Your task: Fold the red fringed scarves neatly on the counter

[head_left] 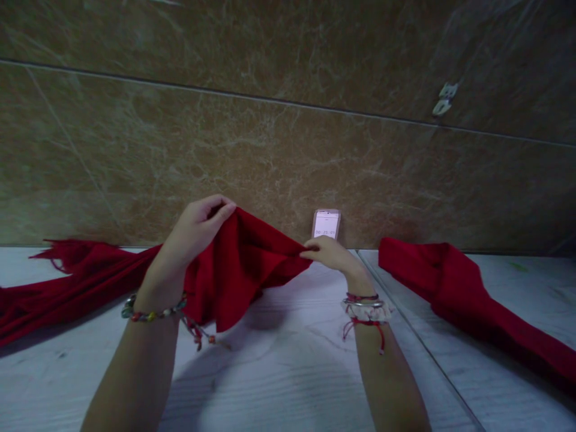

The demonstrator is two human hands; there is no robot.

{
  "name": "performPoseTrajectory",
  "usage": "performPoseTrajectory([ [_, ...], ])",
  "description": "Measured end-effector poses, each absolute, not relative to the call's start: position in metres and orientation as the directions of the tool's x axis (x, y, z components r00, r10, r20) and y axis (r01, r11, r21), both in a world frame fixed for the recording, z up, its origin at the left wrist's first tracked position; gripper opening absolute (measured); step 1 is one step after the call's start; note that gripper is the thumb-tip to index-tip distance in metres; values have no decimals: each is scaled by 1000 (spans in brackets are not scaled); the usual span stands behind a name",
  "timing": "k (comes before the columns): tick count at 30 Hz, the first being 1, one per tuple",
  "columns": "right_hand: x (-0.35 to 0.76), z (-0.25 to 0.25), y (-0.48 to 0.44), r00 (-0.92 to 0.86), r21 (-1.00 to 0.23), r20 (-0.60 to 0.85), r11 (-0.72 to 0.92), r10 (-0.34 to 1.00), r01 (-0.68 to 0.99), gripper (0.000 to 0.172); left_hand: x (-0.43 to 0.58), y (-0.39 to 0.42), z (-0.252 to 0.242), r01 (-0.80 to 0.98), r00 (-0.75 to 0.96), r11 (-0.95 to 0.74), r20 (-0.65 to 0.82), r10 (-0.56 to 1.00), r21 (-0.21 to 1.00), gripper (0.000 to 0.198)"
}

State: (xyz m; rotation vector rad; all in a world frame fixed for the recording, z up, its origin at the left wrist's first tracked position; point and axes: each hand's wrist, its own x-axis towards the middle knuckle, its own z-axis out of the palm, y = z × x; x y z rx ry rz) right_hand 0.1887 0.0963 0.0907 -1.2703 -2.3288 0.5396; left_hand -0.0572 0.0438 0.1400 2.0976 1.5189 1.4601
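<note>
Left hand [193,234] and right hand [330,252] each pinch tight a plain red cloth [238,270], lifted, creased, sagging between them.

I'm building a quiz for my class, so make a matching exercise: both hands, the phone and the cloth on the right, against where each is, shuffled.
Column one: 1 left hand; 2 right hand; 3 phone; 4 right cloth.
Column two: a leans on the wall; b lies on the table, untouched; c pinches the held cloth's raised corner; d pinches the held cloth's lower corner, near the phone.
Pairs: 1-c; 2-d; 3-a; 4-b.
</note>
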Motion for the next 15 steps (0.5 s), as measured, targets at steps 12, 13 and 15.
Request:
performPoseTrajectory([
  [12,183,136,32,-105,-305,824,592,557,746,10,-71,48,139,772,-136,-296,601,787,563,28],
  [13,183,130,40,-221,-320,681,554,699,769,13,-76,52,137,811,-144,-236,575,806,535,27],
  [15,185,117,58,-283,-320,415,430,864,844,18,-83,59,133,876,-161,-125,525,835,467,27],
])
